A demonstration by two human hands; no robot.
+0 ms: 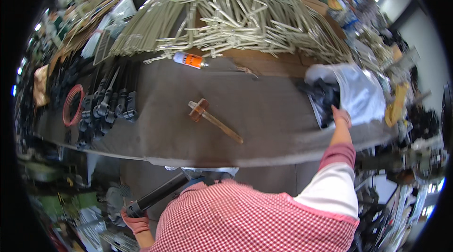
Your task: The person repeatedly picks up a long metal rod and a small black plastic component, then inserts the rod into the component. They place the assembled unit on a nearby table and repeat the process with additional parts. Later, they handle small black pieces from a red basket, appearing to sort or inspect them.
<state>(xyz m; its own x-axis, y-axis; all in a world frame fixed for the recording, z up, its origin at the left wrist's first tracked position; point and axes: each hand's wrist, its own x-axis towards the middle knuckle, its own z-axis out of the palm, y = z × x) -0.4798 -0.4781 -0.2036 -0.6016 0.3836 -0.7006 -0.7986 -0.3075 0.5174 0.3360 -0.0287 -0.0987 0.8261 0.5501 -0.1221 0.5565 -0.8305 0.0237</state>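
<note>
At the lower left, my left hand [135,223], in a pinkish glove, is closed around the end of a long black tube [160,194]. The tube slants up to the right, in front of my body and below the table edge. My right hand [343,117] is stretched out to the mouth of a white plastic bag [365,94] on the right side of the table. It touches the bag beside the black parts [324,99] inside; its fingertips are blurred and partly hidden. A wooden-handled mallet [218,124] lies mid-table, away from both hands.
Many pale metal rods [226,21] are heaped across the table's far side. Before them lies a white-and-orange spray can [189,59]. Black tubular parts [111,101] and a coil of red wire [72,106] lie at the left. Another person [368,4] is at the far right.
</note>
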